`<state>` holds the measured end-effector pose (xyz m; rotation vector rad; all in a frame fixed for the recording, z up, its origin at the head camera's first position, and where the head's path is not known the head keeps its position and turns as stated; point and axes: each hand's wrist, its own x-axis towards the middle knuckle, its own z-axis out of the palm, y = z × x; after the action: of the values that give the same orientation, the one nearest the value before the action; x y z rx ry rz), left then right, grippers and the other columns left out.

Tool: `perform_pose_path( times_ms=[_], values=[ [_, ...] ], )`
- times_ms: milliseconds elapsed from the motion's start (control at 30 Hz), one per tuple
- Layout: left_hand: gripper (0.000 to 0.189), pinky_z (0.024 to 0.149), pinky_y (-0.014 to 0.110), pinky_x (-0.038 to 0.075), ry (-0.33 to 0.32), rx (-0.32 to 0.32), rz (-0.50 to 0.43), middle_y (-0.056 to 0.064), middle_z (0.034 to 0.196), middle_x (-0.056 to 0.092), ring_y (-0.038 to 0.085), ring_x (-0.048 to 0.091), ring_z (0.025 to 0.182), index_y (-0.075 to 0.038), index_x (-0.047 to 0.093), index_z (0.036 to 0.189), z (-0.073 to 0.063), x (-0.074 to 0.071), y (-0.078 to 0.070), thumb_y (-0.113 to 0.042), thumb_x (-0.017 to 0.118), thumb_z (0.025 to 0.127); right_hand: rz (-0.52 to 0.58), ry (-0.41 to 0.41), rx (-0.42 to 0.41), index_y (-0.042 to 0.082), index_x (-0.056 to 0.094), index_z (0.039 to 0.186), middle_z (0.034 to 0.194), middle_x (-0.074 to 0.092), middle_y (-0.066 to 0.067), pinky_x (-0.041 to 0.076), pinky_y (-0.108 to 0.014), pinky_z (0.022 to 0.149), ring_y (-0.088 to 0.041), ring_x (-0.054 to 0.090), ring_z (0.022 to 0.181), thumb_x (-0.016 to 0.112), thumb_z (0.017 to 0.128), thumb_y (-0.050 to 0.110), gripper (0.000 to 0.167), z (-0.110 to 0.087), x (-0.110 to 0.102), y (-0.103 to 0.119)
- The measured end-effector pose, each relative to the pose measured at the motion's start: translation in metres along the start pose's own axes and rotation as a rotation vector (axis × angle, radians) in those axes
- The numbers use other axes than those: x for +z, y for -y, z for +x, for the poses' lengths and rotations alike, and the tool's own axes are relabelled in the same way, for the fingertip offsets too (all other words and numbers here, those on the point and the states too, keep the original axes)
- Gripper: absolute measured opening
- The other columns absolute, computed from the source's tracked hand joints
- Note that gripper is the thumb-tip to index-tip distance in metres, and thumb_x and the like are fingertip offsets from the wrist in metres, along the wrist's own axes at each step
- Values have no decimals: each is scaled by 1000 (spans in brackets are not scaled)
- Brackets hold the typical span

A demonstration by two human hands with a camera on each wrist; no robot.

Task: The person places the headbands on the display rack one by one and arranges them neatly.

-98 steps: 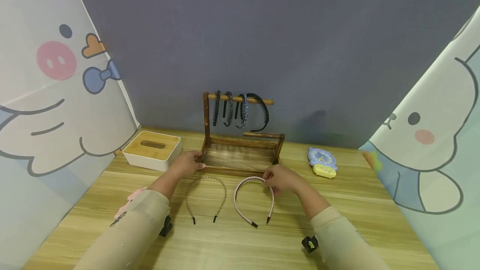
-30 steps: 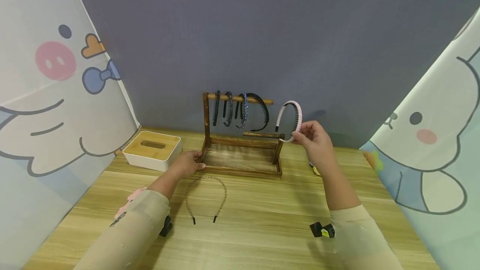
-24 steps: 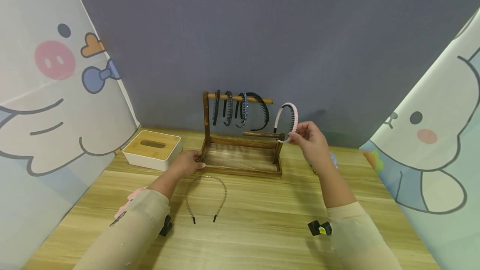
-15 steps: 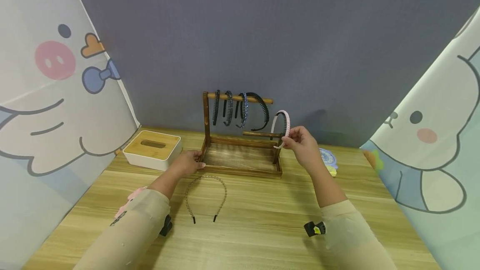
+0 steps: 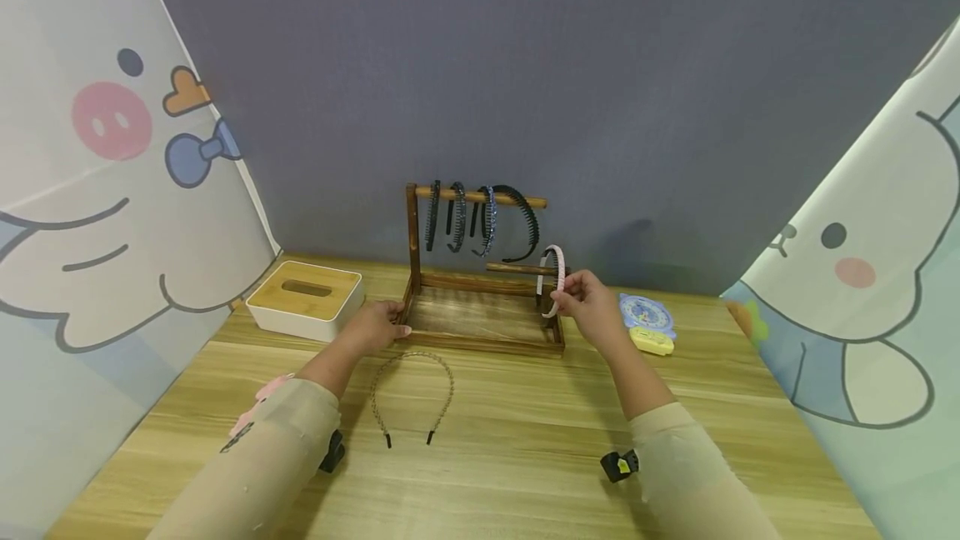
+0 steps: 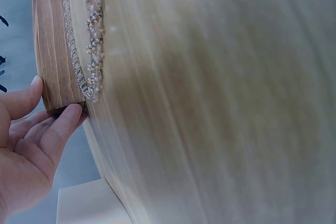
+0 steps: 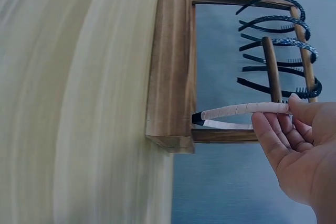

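In the head view, my left hand (image 5: 373, 329) grips the left front corner of a wooden headband rack (image 5: 480, 342), thumb on its front. My right hand (image 5: 592, 311) pinches a pale pink headband (image 5: 560, 263) with black inner teeth, thumb against fingers. That headband arches over the lower bar (image 5: 517, 268) at its post end, its ends pointing down; the right wrist view shows a black tip (image 7: 197, 118) beside the rack's base. Several dark headbands (image 5: 459, 219), including a blue sparkly one (image 5: 490, 223), hang from the upper bar (image 5: 537, 203). A beaded headband (image 5: 452, 382) lies before the rack.
Left of the rack stands a white tissue box (image 5: 288, 322) with a wooden lid. To the right lie a blue clock-like item (image 5: 647, 312) and a yellow piece (image 5: 651, 341). A grey wall (image 5: 480, 65) rises behind. A pink item (image 5: 272, 388) shows beside the left sleeve.
My right hand has lifted the pink headband off the table, raised it right of the rack, then moved left and down with it onto the lower bar. The left hand has stayed put.
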<state>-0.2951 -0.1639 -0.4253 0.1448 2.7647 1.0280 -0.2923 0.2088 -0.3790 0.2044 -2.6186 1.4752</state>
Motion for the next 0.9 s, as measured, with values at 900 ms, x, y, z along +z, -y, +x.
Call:
perform_pose_path(
  times_ms=[900],
  values=[
    [59, 109, 55, 39, 3, -7, -4, 26, 145, 47, 45, 43, 134, 1, 40, 148, -3, -1, -4, -20, 63, 97, -9, 91, 90, 7, 51, 118, 107, 60, -14, 56, -52, 88, -37, 68, 97, 66, 95, 36, 40, -4, 2, -11]
  ],
)
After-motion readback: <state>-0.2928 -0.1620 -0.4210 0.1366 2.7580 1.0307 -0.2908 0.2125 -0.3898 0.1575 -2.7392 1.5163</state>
